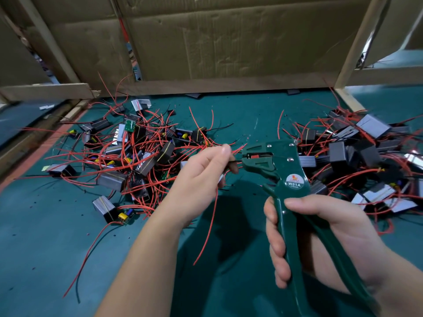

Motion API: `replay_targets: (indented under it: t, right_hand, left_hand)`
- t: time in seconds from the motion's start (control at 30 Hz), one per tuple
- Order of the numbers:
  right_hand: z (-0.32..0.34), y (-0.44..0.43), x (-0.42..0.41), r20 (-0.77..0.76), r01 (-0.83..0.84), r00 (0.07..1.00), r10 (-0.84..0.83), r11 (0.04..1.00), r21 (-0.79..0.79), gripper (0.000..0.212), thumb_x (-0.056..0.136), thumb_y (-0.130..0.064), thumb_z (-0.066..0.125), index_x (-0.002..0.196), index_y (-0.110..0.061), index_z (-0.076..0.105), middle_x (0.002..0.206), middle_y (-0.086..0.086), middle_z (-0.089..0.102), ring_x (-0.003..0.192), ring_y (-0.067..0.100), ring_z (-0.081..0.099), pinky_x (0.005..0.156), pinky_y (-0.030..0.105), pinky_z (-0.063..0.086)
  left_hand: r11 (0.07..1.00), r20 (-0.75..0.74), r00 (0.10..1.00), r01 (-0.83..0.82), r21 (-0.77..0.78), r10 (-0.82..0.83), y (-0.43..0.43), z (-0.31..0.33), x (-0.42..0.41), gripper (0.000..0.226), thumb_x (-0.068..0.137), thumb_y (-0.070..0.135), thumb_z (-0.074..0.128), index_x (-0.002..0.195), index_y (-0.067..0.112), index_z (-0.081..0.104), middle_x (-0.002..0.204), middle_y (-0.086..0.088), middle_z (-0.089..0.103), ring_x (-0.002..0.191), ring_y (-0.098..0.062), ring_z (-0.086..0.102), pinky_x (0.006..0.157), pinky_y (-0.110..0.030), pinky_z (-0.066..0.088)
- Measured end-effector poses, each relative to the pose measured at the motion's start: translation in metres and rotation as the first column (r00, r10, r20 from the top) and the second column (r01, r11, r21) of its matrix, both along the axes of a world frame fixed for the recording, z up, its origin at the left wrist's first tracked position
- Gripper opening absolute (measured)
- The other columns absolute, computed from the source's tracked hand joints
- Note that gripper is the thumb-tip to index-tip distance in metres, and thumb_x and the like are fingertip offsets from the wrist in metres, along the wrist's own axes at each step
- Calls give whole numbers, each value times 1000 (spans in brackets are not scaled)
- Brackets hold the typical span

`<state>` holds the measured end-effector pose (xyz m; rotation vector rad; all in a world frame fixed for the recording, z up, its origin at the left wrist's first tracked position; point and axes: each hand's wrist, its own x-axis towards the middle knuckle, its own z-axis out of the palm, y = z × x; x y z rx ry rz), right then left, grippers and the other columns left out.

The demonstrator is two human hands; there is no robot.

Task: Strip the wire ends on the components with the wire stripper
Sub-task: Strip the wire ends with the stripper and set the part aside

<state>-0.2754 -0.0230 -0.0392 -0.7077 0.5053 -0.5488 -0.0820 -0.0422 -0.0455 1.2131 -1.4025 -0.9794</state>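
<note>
Wire ends (237,152) | left hand (206,170) is pinching them into wire stripper (286,170), needing square seating | right hand (320,229) is gripping it

Your left hand (204,172) hides just how its fingers pinch the wires (237,150). The handles of the wire stripper (287,170) run off the bottom edge. The print under its W01A mark is too small to read.

Green wire stripper (283,165) at red wire (236,151)

Electronics assembly workshop: green-matted desk (45,225) carrying piles of wired components (142,156), enclosed by cardboard partitions (229,42) on wooden framing.
</note>
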Motion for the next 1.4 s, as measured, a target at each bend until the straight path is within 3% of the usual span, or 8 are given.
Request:
replay_targets:
  t: [0.17,0.37,0.57,0.77,0.9,1.07,1.17,1.4]
  right_hand:
    - [-4,-4,3,26,161,987,-160,987,-3,38,45,-29,83,70,-9,61,59,15,50,41,27,50,46,37,49]
    - [-5,-6,-3,175,39,984,-42,999,18,62,52,-25,82,107,-1,67,119,26,58,69,42,62,69,53,52]
    - [-12,-6,-3,-86,56,994,-71,985,-163,38,88,3,54,54,17,63,51,21,61,47,17,64,59,18,51]
    - [-3,-10,-7,108,434,899,-424,834,-341,62,56,-1,67,118,-4,59,103,15,69,69,42,65,65,57,54]
    - [5,-20,-16,165,519,854,-493,786,-336,53,59,-14,62,112,-7,55,80,14,63,71,46,65,68,58,54]
    - [6,-21,-17,112,477,878,-465,834,-277,44,64,-12,59,108,-9,55,84,20,54,66,45,64,64,57,53]
    - [6,-20,-14,30,454,887,-460,859,-238,33,66,-12,50,97,-2,53,94,29,55,62,44,63,60,55,54]
    - [5,-26,-16,-93,397,911,-402,915,-68,24,43,-23,64,60,-7,70,116,34,60,69,39,66,60,49,58]
  left_hand:
    - [998,-74,997,4,55,0,2,-5,-3,38,91,63,27,99,45,59,85,7,54,59,-8,44,46,-16,38]
    - [996,-222,975,-7,94,28,-8,-7,-12,72,75,80,11,106,38,60,86,9,56,71,-11,51,64,-22,44]
    - [972,-310,936,207,108,-165,-6,-12,-26,93,77,74,-5,134,21,46,114,4,66,86,-11,63,68,-23,50]
    - [988,-389,914,-147,-54,115,-12,0,-6,65,86,60,10,112,24,57,101,-2,63,73,-11,54,54,-23,40]
    - [832,-244,845,-522,-189,475,-12,-7,14,45,82,-11,37,99,25,56,90,8,59,67,-7,50,56,-30,41]
    - [751,-124,799,-597,-283,588,-9,-6,20,49,69,-5,31,96,28,57,94,0,57,83,-13,54,67,-38,52]
    - [705,297,647,-576,-413,702,-5,-10,27,44,70,-6,37,91,25,59,93,6,54,91,-20,53,80,-29,40]
    - [831,760,514,-552,-63,398,-4,-8,33,16,71,15,57,77,29,60,84,8,64,92,-25,55,81,-35,25]
